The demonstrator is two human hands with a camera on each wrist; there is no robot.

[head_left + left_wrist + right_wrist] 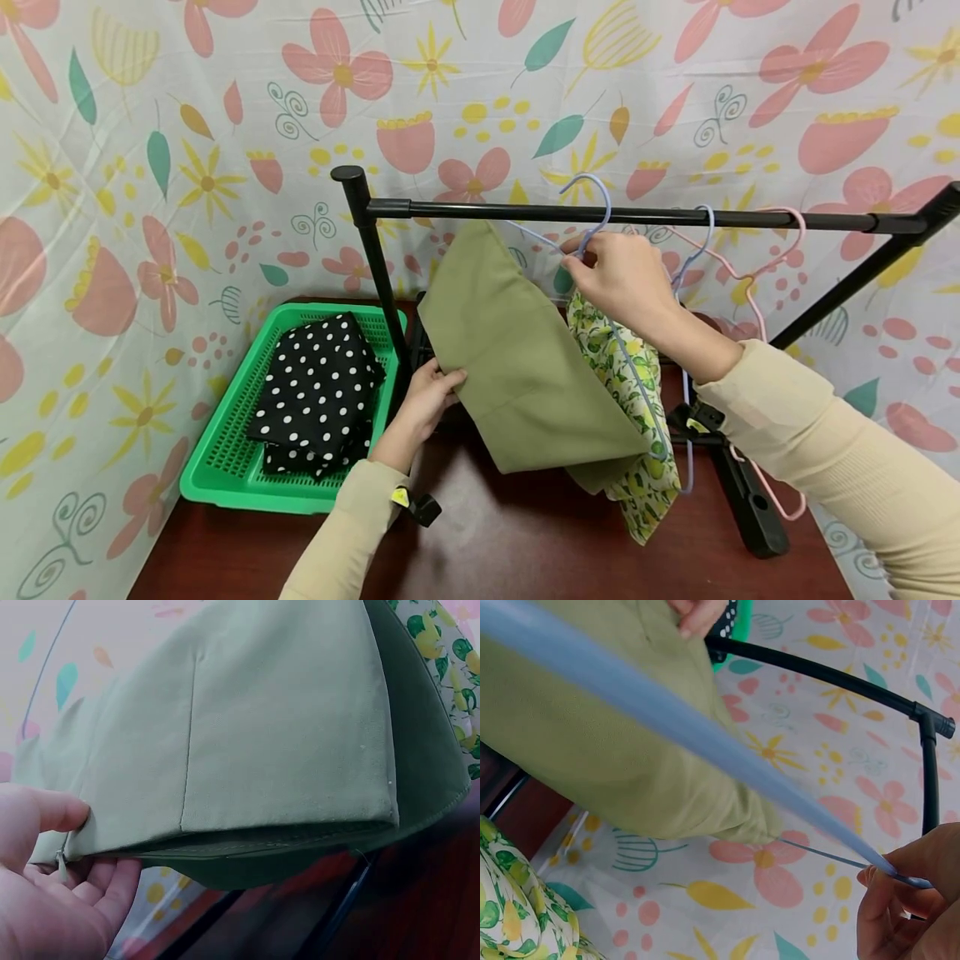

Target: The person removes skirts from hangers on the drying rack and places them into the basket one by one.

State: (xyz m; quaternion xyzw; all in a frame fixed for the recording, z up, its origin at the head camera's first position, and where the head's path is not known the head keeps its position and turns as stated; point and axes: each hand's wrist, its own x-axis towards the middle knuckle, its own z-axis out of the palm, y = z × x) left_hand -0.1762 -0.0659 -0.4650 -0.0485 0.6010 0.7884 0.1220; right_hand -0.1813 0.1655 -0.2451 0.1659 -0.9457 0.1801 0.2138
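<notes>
In the head view my right hand [626, 271] pinches a light-blue hanger [604, 200] just below its hook, at the rack's bar. An olive-green skirt [517, 358] hangs aslant on this hanger; one hanger arm goes in at its upper corner. Whether the hook bears on the bar I cannot tell. My left hand [426, 402] grips the skirt's left edge, thumb in front. The left wrist view shows a small zipper pull [61, 864] by those fingers, and the skirt's open edge gaping. Up close in the right wrist view, the hanger [705, 742] crosses before the cloth.
Behind the skirt hangs a lemon-print garment [651, 479] near a second blue hanger [705, 225]. A pink hanger [757, 312] is farther right on the black bar [480, 213]. At left, a green basket [217, 475] holds black polka-dot cloth [318, 383] on the brown table [510, 550].
</notes>
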